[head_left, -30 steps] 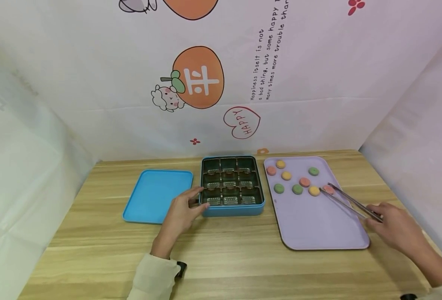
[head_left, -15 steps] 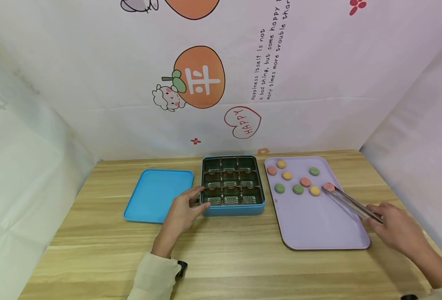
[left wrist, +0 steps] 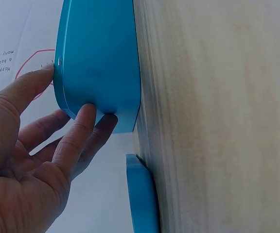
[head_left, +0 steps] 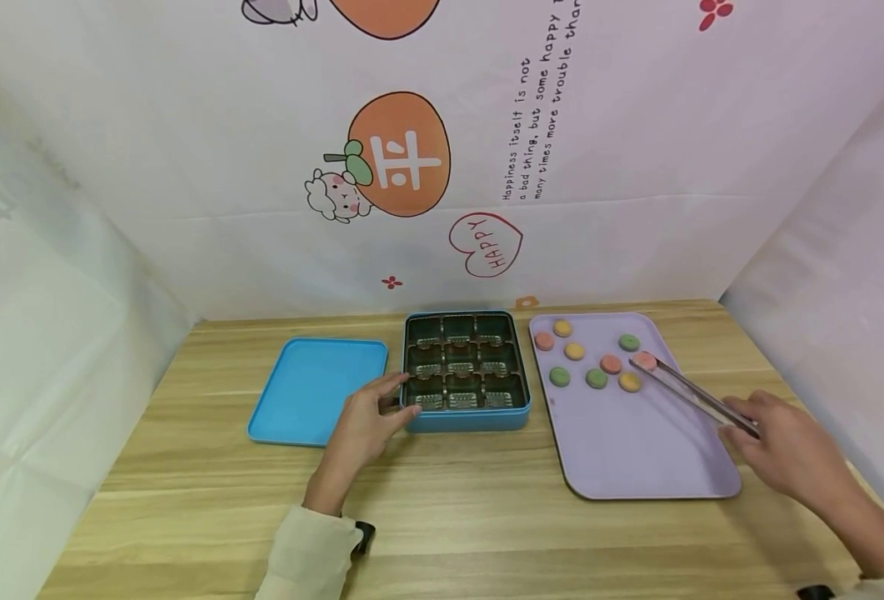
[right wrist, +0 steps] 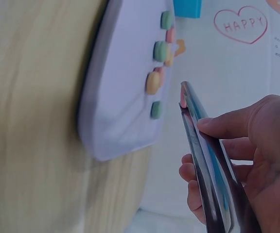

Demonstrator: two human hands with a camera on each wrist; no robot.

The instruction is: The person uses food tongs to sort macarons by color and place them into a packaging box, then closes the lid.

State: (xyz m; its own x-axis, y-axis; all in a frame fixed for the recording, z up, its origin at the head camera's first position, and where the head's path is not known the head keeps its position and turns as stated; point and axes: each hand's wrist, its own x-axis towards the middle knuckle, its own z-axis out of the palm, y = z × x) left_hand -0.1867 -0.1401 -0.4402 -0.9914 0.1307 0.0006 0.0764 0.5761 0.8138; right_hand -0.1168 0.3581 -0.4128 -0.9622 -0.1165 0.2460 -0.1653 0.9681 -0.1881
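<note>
On the wooden counter (head_left: 471,517) I see a lilac tray (head_left: 636,450), a blue compartment box (head_left: 467,422) beside it, and a flat blue lid (head_left: 317,392). The left grip (head_left: 362,421) is spread wide, touching the box's near left corner; the right grip (head_left: 786,442) holds steel tongs (head_left: 711,401), their tips pinching a pink macaron (head_left: 643,361) over the tray, where eight other macarons (head_left: 596,378) lie.

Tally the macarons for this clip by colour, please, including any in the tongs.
Pink macarons: 3 (2 on the tray, 1 held in the tongs)
Yellow macarons: 3, all on the tray
Green macarons: 3, all on the tray
Total: 9
</note>
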